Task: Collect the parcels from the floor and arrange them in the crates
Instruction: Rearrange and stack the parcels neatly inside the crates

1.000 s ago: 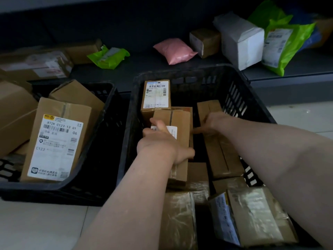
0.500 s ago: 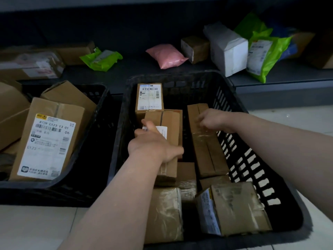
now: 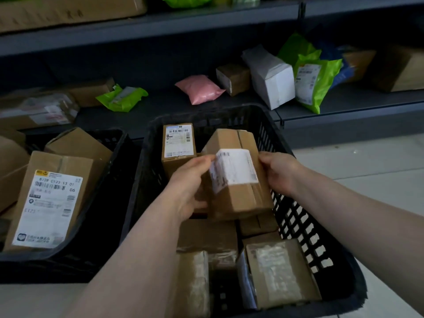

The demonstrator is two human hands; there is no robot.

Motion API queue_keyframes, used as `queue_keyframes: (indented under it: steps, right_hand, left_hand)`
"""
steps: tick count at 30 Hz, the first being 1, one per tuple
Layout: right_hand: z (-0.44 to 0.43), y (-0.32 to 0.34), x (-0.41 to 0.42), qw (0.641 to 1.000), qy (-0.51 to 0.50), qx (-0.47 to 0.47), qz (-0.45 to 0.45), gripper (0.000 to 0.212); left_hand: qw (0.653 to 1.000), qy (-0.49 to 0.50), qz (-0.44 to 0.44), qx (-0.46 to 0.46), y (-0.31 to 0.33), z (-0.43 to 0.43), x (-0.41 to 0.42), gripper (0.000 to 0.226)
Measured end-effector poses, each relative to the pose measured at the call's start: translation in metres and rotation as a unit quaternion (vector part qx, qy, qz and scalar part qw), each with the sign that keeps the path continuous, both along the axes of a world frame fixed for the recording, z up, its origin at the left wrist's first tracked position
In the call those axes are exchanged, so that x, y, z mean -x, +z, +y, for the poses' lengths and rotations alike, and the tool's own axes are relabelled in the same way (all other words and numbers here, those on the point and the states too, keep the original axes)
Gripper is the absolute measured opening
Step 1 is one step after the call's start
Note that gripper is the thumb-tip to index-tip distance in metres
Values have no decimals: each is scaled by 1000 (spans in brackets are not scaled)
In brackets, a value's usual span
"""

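Cardboard parcel (image 3: 238,198) is raised over the middle of the right-hand black crate (image 3: 296,203), tilted, white label up. To seat it well: level it, lower it into the open slot just in front of the upright labelled box (image 3: 177,145). Left hand (image 3: 190,187) clasps its left side, right hand (image 3: 278,173) its right edge, fingers curled tight on the cardboard.

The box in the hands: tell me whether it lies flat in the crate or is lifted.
Lifted and tilted. The box is held between the left hand and right hand, above the other parcels in the crate.
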State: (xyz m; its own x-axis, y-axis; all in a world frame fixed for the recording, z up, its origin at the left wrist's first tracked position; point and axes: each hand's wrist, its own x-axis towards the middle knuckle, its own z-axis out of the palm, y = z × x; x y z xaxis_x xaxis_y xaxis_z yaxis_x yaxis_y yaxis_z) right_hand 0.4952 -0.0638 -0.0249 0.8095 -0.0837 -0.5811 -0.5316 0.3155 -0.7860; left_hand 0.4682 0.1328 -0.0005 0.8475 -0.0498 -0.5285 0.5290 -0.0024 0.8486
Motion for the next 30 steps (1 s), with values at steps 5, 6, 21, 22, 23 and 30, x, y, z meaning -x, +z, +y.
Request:
queue_keyframes:
  steps: [5, 6, 21, 22, 23, 30]
  right_hand:
    - [7, 1, 2, 995, 69, 59, -39, 34]
    - [10, 4, 0, 990, 102, 81, -48, 47]
    - [22, 4, -38, 816, 199, 543, -24, 120]
    - [26, 4, -35, 776, 211, 594, -9, 130]
    - [29, 1, -33, 745, 209, 633, -4, 131]
    - [23, 0, -37, 846, 146, 512, -14, 65]
  left_hand:
    - [1000, -10, 11, -3, -12, -21, 9, 69]
    - [1000, -2, -4, -1, -14, -26, 8, 71]
    - [998, -21, -40, -48, -30, -41, -23, 57]
    - [998, -29, -25, -55, -30, -42, -22, 53]
    - [998, -48, -6, -50, -32, -44, -19, 51]
    - [999, -32, 13, -6, -40, -44, -28, 70]
